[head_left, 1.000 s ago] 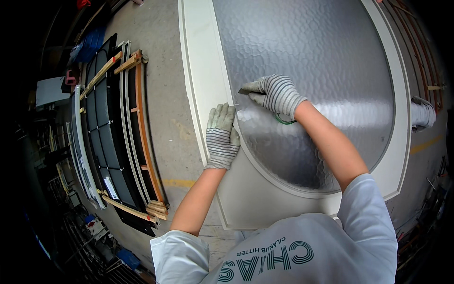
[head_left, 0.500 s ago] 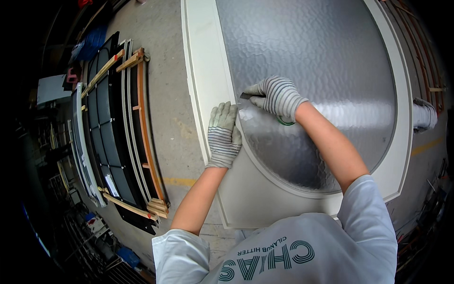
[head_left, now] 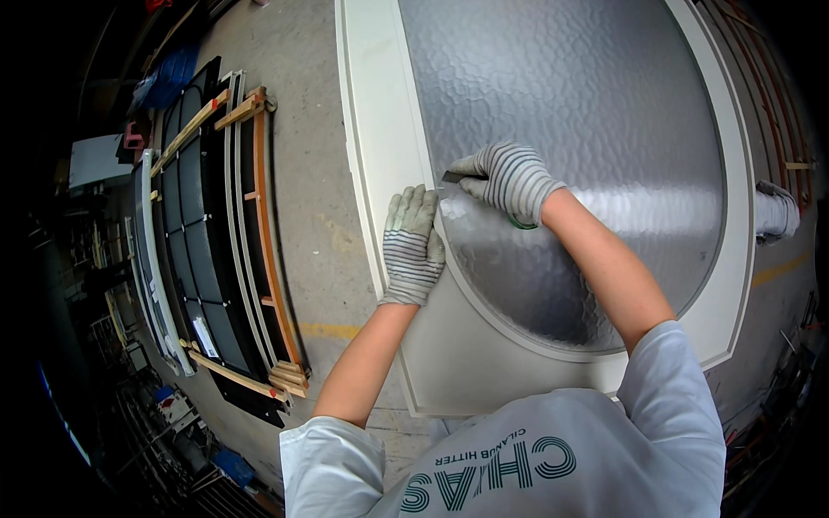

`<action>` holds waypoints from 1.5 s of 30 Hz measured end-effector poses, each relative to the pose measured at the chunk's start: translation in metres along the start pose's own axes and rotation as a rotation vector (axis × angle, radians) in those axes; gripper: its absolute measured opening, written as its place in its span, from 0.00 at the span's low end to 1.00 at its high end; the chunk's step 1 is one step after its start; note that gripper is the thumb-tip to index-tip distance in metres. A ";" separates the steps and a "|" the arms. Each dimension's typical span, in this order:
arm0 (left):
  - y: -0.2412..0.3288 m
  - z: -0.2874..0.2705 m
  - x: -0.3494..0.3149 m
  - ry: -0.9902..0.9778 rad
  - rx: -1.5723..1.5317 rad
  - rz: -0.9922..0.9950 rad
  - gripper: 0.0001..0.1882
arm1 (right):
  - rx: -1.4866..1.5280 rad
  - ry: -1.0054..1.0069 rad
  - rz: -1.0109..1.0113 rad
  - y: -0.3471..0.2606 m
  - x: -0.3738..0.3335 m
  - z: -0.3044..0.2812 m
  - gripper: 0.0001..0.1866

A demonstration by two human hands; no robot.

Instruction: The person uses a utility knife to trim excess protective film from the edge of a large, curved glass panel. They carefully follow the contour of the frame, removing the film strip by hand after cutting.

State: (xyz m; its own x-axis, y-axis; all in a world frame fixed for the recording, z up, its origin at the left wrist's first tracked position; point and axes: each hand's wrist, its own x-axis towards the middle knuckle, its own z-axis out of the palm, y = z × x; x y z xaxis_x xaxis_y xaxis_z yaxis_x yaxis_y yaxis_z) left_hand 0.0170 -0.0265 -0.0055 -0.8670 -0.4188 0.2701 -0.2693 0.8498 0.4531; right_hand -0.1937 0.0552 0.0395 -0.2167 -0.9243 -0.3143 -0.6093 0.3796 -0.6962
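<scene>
A white door-like panel [head_left: 484,380] lies in front of me, with a large rounded pane of rippled glass [head_left: 570,104] set in it. My left hand [head_left: 412,246], in a striped grey-white glove, rests flat on the white frame beside the glass edge, fingers stretched out. Over the pane's left edge, my gloved right hand [head_left: 509,181] pinches a small dark flat blade [head_left: 451,177] between thumb and fingers. The blade's tip points at the seam between glass and frame. A green curved piece [head_left: 522,223] shows under the right wrist; its kind cannot be made out.
On the concrete floor [head_left: 315,173] to the left lie stacked dark panels [head_left: 194,224] with wooden strips and an orange-brown frame [head_left: 268,216]. A wrapped white bundle [head_left: 775,211] is beyond the panel's right edge. Long brownish bars [head_left: 768,95] lie at the far right.
The picture has shifted very slightly. My right hand and the blade stay at nearly the same place on the seam, and my left hand remains flat on the frame.
</scene>
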 end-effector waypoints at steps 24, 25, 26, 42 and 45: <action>0.000 0.000 0.000 -0.007 0.006 -0.005 0.30 | -0.117 0.046 -0.075 0.004 0.011 0.010 0.19; 0.000 0.000 0.000 -0.008 0.011 -0.006 0.30 | -0.104 0.044 -0.061 0.003 0.011 0.010 0.19; 0.001 -0.002 0.000 -0.008 0.016 -0.006 0.30 | -0.125 0.064 -0.056 0.002 0.012 0.011 0.19; 0.000 0.004 -0.005 0.056 -0.060 -0.032 0.25 | -0.135 0.257 -0.010 0.001 -0.036 0.050 0.18; 0.001 0.003 -0.003 0.086 -0.035 -0.008 0.28 | -0.201 0.129 -0.048 -0.007 -0.036 0.051 0.16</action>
State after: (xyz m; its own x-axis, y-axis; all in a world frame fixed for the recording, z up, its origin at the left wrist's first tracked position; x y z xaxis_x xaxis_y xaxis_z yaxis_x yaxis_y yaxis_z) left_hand 0.0181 -0.0231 -0.0084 -0.8251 -0.4526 0.3383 -0.2596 0.8354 0.4844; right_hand -0.1431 0.0874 0.0228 -0.2715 -0.9435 -0.1899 -0.7579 0.3312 -0.5621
